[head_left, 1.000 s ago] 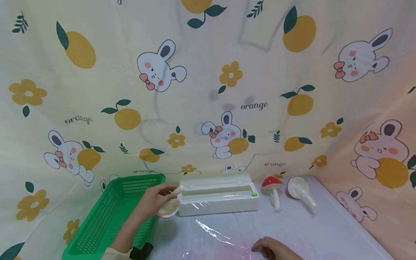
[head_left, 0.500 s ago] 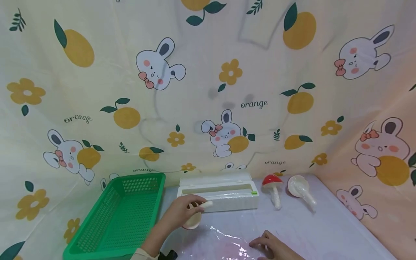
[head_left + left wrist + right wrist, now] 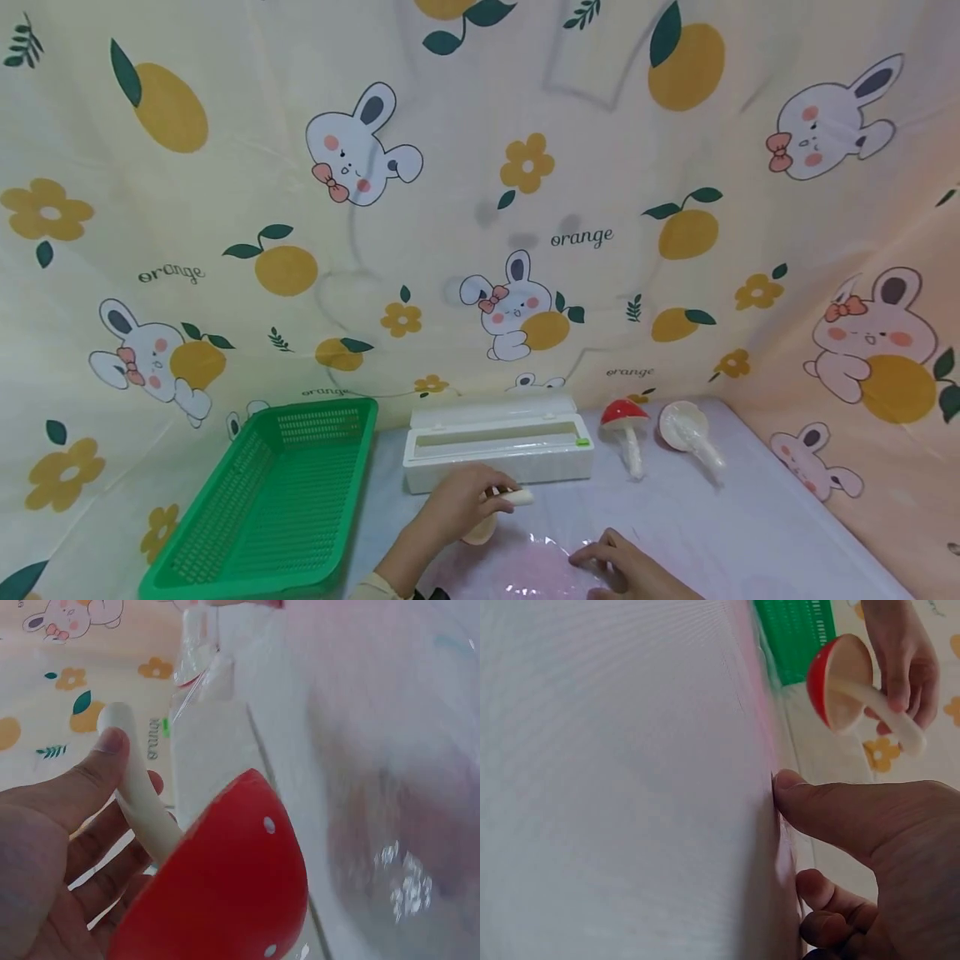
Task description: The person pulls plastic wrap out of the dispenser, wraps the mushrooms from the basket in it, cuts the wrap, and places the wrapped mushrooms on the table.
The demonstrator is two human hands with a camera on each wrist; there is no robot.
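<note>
My left hand [image 3: 459, 504] pinches the white stem of a mushroom [image 3: 519, 497]; its cap hangs low, over the table in front of the white box [image 3: 498, 468]. The left wrist view shows the red cap [image 3: 232, 885] with white dots and my thumb on the stem. Clear plastic wrap [image 3: 536, 567], shiny and pinkish, lies spread at the table's front. At its right side is my right hand [image 3: 628, 568]. In the right wrist view the thumb [image 3: 791, 787] presses at the wrap's edge, fingertips curled close below it.
The long white box stands with its lid up at the back. A green plastic basket [image 3: 360, 492] sits left. Two wrapped mushrooms, one red-capped [image 3: 624, 414] and one showing its pale underside [image 3: 682, 425], lie back right. Printed cloth [image 3: 442, 208] hangs behind the table.
My left hand has carried the mushroom from the basket's right edge rightward and nearer, over the plastic wrap's left part. My right hand stays at the wrap's edge, with a slight shift left.
</note>
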